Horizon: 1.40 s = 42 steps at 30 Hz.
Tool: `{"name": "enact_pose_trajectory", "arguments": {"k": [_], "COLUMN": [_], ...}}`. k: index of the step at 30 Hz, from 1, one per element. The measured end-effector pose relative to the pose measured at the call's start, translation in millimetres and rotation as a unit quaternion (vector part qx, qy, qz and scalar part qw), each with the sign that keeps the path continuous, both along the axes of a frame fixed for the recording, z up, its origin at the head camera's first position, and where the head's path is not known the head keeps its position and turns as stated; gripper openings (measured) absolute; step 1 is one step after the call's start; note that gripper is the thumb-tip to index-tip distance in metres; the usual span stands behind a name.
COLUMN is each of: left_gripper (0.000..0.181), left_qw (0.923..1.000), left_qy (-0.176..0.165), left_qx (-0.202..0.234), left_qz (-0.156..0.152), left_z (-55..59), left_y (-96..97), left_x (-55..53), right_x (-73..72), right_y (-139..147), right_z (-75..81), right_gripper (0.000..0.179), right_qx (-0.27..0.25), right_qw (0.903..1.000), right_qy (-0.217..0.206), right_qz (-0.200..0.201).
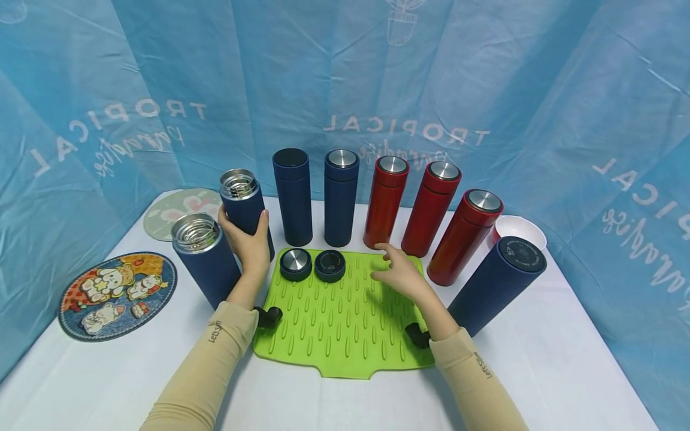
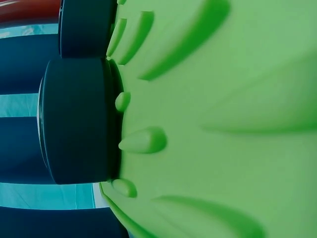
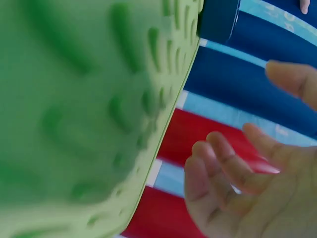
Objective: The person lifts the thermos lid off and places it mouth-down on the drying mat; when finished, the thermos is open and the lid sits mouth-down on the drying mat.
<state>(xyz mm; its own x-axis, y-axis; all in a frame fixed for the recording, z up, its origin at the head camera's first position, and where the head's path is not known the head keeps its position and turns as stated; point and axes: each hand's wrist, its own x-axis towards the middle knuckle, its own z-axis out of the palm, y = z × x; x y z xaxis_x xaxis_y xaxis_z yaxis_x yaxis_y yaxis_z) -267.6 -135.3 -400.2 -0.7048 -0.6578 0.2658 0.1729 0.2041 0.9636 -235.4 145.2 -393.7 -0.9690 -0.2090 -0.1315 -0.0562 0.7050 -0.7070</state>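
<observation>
My left hand (image 1: 250,245) is wrapped round a lidless dark blue thermos bottle (image 1: 242,206), whose steel mouth shows at the top. In front of it stands another lidless blue thermos bottle (image 1: 210,269). Two dark blue lids, one with a silver top (image 1: 296,263) and one with a black top (image 1: 330,265), lie on the green ribbed mat (image 1: 334,323). Above the mat's right side hovers my right hand (image 1: 403,272), fingers spread and slightly bent, holding nothing. In the right wrist view that hand (image 3: 257,183) shows its palm, with red bottles behind it.
Along the back stand two lidded blue bottles (image 1: 291,203) and three red bottles (image 1: 385,203). At right are a blue bottle (image 1: 496,287) and a white bowl (image 1: 520,230). A patterned oval mat (image 1: 115,323) and a pale green round mat (image 1: 175,212) lie at left.
</observation>
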Motion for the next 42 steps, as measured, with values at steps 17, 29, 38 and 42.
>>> {"name": "enact_pose_trajectory", "arguments": {"k": [17,29,38,42], "left_gripper": [0.081,0.095,0.086,0.083], "left_qw": [1.0000,0.9994,0.9858,0.9724], "left_qy": [0.005,0.025,0.088,0.125], "left_qx": [-0.001,-0.023,-0.142,-0.196], "left_qz": [0.000,-0.007,0.014,0.023], "left_z": [0.1,0.1,8.6,13.0], "left_y": [-0.8,5.3,20.2,26.4], "left_x": [0.9,5.8,12.9,16.9], "right_x": [44.9,57.0,56.8,56.3], "right_y": [41.2,44.3,45.2,44.9], "right_z": [-3.0,-11.5,-16.1,-17.3], "right_gripper": [0.059,0.057,0.059,0.059], "right_qx": [0.172,0.222,0.216,0.216], "right_qw": [0.9831,0.9728,0.9747,0.9748], "right_qy": [0.043,0.053,0.047,0.044], "right_qz": [-0.043,-0.038,-0.036,-0.038]}}
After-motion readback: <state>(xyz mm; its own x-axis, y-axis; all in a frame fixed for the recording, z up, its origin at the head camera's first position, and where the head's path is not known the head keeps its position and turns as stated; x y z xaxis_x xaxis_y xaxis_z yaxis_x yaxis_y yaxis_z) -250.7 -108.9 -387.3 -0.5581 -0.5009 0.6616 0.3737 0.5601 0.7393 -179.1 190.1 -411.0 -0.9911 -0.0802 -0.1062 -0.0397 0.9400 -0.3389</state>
